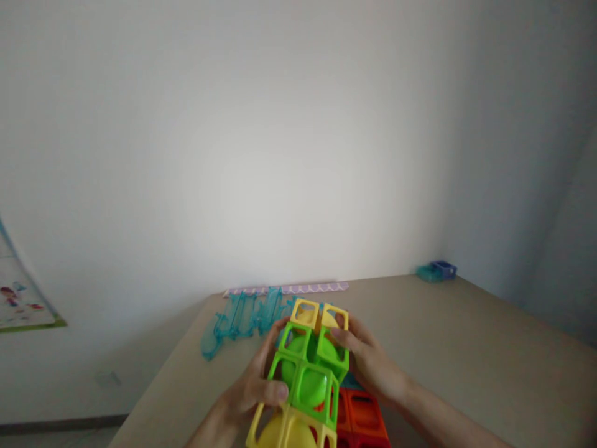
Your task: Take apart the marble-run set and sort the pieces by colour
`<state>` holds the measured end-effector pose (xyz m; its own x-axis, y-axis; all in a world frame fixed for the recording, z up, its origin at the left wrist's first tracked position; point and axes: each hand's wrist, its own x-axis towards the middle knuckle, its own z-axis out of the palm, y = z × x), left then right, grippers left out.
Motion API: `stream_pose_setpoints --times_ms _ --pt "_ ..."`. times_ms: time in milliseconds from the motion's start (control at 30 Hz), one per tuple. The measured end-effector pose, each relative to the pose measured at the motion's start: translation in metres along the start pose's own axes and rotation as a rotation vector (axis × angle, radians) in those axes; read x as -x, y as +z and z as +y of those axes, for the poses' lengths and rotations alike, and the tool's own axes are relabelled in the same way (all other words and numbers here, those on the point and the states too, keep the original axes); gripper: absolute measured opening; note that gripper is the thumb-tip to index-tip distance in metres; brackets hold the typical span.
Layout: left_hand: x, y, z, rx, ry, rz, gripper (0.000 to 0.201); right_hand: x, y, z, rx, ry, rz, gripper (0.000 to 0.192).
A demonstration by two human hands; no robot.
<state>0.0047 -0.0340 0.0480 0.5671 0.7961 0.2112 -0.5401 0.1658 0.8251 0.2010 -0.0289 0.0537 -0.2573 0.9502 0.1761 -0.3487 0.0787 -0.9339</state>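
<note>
- Nearest the camera, at the bottom edge of the view, sits the yellow open-frame plastic cube section point(280, 432) that forms the near end of a stacked block structure, with a rounded yellow piece showing inside it.
- Above it rises the bright green open-frame plastic cube cluster point(310, 370), with round green pieces visible inside the frames; two more small yellow frame cubes point(318, 315) cap the far end.
- The left hand point(249, 392) grips the structure's left side: its thumb lies across the front of a green frame and the fingers point(275, 333) wrap round the far left edge, closed on the green cluster.
- The right hand point(368, 361) holds the right side, its fingers point(342, 339) pressed against the green and yellow frames, grasping the structure too.
- Both forearms come in from the bottom of the view, and the structure sits between the two hands, over the near middle of the beige surface point(466, 348).
- Just right of the structure and under the right wrist lie orange-red square plastic frame tiles point(364, 417), touching the structure's base.
- Behind the hands, a row of translucent teal plastic track pieces point(242, 317) lies on the surface, near its far left edge.
- Along the far edge by the wall runs a long pale purple patterned strip point(303, 288).
- In the far right corner of the surface rest a small blue plastic frame box point(444, 269) and a teal piece point(426, 273) just beside it.
- A plain white wall point(280, 137) fills the background; a printed poster point(21, 298) shows at the left edge.
</note>
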Motion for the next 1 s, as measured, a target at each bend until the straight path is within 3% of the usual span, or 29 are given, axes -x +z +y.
stream_pose_setpoints --times_ms 133,267,533,633,800,900,1000 --pt "0.007 0.000 0.009 0.041 -0.005 0.031 0.092 0.000 0.006 -0.004 -0.181 -0.011 -0.017 0.027" --pt "0.011 -0.013 0.011 0.040 -0.004 0.078 0.091 -0.002 -0.001 -0.010 -0.312 -0.028 0.069 0.021" --pt "0.006 -0.038 0.011 0.059 0.030 -0.010 0.089 -0.012 -0.032 -0.018 -0.313 -0.100 0.243 0.029" --pt "0.004 -0.039 0.010 0.064 0.043 -0.092 0.086 -0.013 -0.045 -0.028 -0.148 -0.078 0.292 0.035" --pt "0.002 -0.043 0.007 0.108 0.085 -0.170 0.078 0.000 -0.047 -0.063 0.381 -0.049 0.162 0.029" --pt "0.001 -0.049 0.005 0.127 0.101 -0.157 0.069 0.025 -0.027 -0.069 0.328 0.082 -0.031 0.036" --pt "0.000 -0.055 0.002 0.150 0.136 -0.104 0.064 0.057 0.003 -0.047 0.264 0.143 -0.212 0.058"
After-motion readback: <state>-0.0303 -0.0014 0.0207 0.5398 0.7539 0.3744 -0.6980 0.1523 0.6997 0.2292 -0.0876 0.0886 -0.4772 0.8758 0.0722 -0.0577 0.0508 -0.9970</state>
